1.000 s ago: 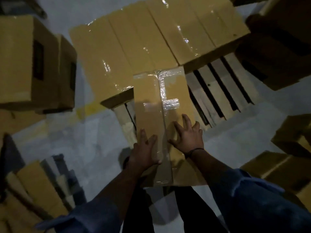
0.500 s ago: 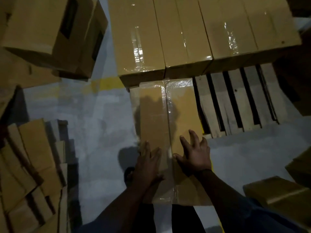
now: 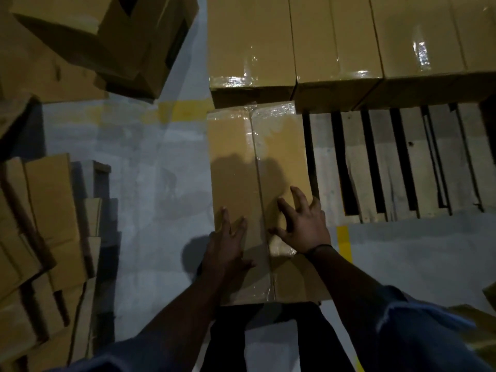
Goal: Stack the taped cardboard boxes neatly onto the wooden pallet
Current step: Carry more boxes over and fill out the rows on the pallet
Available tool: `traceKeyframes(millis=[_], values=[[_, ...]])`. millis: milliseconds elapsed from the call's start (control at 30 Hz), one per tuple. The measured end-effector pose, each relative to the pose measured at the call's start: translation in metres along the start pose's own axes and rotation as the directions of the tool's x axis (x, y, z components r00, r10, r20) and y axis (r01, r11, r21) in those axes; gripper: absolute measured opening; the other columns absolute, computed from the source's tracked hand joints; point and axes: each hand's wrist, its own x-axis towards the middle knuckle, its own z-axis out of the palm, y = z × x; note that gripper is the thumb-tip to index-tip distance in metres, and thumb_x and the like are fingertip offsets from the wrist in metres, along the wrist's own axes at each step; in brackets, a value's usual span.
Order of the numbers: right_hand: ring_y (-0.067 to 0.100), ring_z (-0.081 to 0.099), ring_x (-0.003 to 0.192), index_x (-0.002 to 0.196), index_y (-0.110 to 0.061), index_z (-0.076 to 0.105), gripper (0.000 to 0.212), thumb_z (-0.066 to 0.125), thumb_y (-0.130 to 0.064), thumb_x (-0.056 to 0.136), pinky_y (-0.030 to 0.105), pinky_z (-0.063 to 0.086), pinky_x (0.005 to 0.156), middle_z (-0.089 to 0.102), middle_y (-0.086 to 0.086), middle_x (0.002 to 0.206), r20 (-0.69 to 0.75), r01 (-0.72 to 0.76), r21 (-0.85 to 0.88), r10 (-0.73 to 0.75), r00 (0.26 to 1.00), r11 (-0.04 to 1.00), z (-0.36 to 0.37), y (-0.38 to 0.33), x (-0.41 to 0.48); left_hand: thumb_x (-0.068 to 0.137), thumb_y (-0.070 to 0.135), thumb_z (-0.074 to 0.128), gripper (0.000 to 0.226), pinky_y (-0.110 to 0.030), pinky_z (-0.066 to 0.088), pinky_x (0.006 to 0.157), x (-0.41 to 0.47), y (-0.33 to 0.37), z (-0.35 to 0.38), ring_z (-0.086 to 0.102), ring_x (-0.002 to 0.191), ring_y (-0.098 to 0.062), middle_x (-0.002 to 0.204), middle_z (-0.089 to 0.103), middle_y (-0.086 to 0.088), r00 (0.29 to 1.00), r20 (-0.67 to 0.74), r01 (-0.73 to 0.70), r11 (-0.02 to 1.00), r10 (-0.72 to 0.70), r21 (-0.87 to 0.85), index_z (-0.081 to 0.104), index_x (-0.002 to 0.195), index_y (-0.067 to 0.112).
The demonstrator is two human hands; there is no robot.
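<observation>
Nearest: left hand point(image 3: 228, 245) flat, fingers straight, on near end of taped box point(image 3: 255, 162); right hand point(image 3: 300, 224) alongside, fingers spread and arched, pressing the lid, gripping nothing. Runs lengthwise straight away from both hands, far end against stacked row point(image 3: 335, 49) on wooden pallet point(image 3: 389, 167). Likely needs only squaring forward.

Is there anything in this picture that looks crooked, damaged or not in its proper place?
Yes. The box under the left hand and right hand sticks out past the near edge of the pallet, so it seems not fully on. One pallet board looks chipped. At upper left, loose boxes lie tilted on the floor.
</observation>
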Motion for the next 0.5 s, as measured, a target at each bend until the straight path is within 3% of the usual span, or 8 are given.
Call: traceKeyframes(millis=[167, 500], values=[[0.05, 0.022, 0.141, 0.154, -0.043, 0.031, 0.087, 0.065, -0.073, 0.079, 0.062, 0.036, 0.111, 0.001, -0.004, 0.168, -0.014, -0.009, 0.063, 0.01, 1.0, 0.998, 0.01, 0.011, 0.028, 0.08, 0.061, 0.079, 0.118, -0.05, 0.042, 0.11, 0.033, 0.001, 0.001, 0.029, 0.146, -0.044, 0.163, -0.04, -0.005, 0.998, -0.066, 0.027, 0.994, -0.02, 0.106, 0.001, 0.164, 0.037], [0.048, 0.011, 0.146, 0.158, -0.045, 0.017, 0.093, 0.071, -0.062, 0.083, 0.063, 0.036, 0.113, -0.011, -0.009, 0.168, 0.043, 0.04, 0.107, -0.045, 0.998, 0.993, 0.005, 0.019, 0.06, 0.076, 0.055, 0.085, 0.119, -0.05, 0.046, 0.109, 0.064, -0.004, -0.005, 0.032, 0.144, -0.045, 0.162, -0.04, -0.006, 0.995, -0.089, 0.044, 0.992, -0.034, 0.115, 0.005, 0.163, 0.04]])
